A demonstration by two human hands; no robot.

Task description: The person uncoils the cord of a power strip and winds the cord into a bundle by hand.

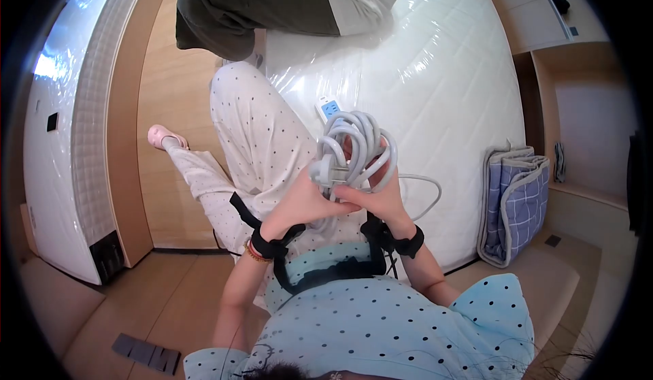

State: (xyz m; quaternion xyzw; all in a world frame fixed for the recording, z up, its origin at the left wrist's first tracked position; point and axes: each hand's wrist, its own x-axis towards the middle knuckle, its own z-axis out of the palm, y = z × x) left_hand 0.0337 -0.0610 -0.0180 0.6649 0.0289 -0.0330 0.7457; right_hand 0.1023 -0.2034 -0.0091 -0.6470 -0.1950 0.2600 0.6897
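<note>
A grey power cord [360, 131] is coiled into a loose bundle in front of me. Its plug [326, 171] with metal prongs sticks out at the left of the coil. My left hand [309, 196] is closed around the bundle's left side, by the plug. From the right, my right hand [381, 196] grips the same coil, and its thumb meets the left one below. Some fingers are hidden behind the loops. A power strip [329, 108] with blue sockets lies on the plastic-covered mattress [449, 108] just beyond the coil. One length of cord loops out to the right onto the mattress.
Another person [272, 6] sits on the mattress ahead. A folded blue checked quilt [513, 203] rests at the right edge. A plastic-wrapped mattress [75, 121] stands at the left. Wooden shelving [585, 74] is at the right; a grey flat object [146, 354] lies on the floor.
</note>
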